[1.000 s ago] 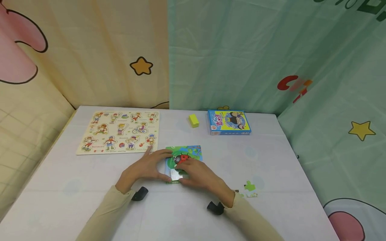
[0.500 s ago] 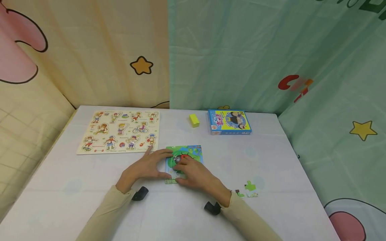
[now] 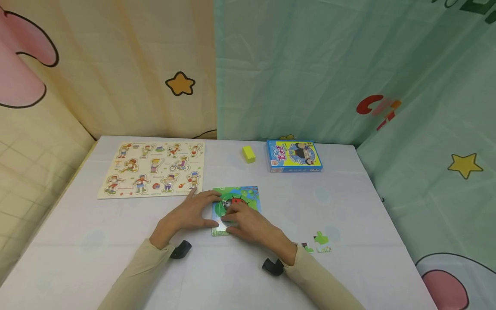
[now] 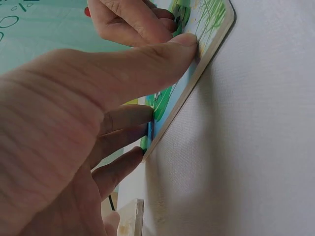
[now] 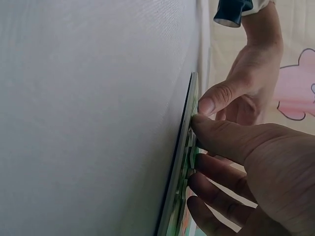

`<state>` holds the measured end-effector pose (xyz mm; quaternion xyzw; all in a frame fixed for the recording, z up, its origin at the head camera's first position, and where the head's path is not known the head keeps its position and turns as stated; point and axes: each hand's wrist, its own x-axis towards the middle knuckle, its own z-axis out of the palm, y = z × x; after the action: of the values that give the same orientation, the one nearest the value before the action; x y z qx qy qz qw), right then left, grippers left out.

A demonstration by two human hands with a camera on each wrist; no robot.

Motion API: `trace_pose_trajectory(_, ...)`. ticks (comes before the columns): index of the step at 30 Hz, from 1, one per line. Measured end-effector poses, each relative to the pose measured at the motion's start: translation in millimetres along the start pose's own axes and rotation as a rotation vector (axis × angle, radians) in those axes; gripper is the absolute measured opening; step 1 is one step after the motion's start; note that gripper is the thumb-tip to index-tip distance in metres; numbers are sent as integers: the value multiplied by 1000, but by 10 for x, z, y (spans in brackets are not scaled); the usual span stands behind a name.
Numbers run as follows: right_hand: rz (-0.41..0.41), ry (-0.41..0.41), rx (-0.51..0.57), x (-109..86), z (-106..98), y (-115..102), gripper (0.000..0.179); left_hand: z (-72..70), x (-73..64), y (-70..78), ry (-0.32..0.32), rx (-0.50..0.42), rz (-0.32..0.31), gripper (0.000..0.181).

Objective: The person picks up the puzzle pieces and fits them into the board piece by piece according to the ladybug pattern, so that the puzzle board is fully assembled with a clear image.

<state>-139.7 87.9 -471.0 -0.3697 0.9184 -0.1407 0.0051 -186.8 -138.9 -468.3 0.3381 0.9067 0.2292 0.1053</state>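
A small jigsaw puzzle board (image 3: 252, 194) with a ladybug picture lies flat on the white table in the head view. My left hand (image 3: 190, 213) rests along its left side, thumb and fingertips spread apart on the rim. Over the lower middle of the board, my right hand (image 3: 249, 221) pinches a green puzzle piece (image 4: 182, 14), seen partly tilted in the left wrist view. The right fingers hide much of that piece and part of the ladybug. Loose puzzle pieces (image 3: 320, 238) lie on the table to the right, some partly hidden by the right forearm.
A wooden peg board with sports figures (image 3: 162, 165) lies at the back left, its near edge close to my left fingers. A yellow block (image 3: 249, 154) and a blue-and-yellow box (image 3: 294, 156) sit toward the back. Curtains hang behind the table.
My right hand has shifted slightly left over the puzzle board, and the pale bare patch near its bottom edge is less visible. My left hand stays on the board's left side.
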Motion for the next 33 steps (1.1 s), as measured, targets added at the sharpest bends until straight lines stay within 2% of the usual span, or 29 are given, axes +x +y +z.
trace_pose_trajectory(6, -5, -17, -17, -16, -20, -15, 30, -4, 3, 20, 3, 3, 0, 71)
trace_pose_trajectory(23, 58, -16, -18, -27, -62, -5, 26, 4, 44, 31, -11, -12, 6, 70)
trace_pose_trajectory(33, 21, -45, 2, -10, -74, 8, 25, -37, -11, 52, -11, -37, 6, 66)
